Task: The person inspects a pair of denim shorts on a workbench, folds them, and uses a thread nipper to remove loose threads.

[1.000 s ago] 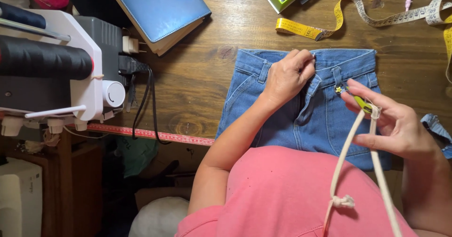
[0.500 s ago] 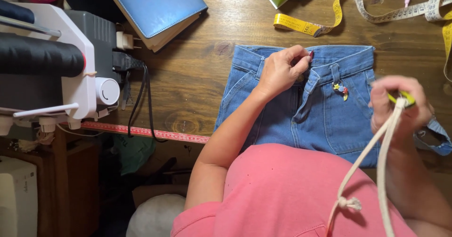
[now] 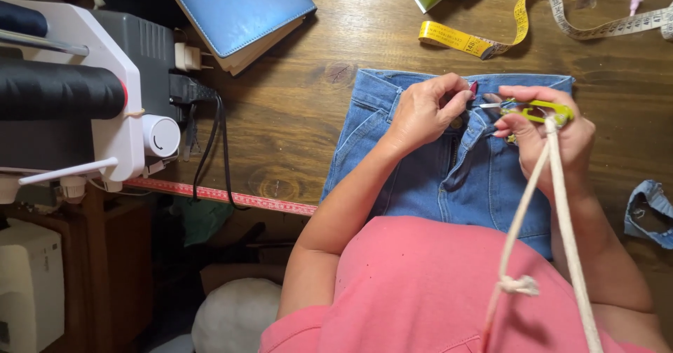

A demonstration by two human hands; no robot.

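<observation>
Blue denim garment (image 3: 484,178): flat on brown wooden table (image 3: 308,114), waistband away from person, just in front of pink shirt.
L hand (image 3: 424,111): closed, fingers pinching waistband fabric near the button.
R hand (image 3: 550,139): closed round small yellow-green thread snips (image 3: 533,110); blade tips at waistband, by L fingertips.
Cord: white knotted cord (image 3: 554,206) runs from snips toward person's chest.
Progress: trimming at waistband looks under way; can't tell how much thread is cut or left.
Nearby: yellow tape measure (image 3: 491,41), white sewing machine (image 3: 105,93), blue book (image 3: 238,9).
</observation>
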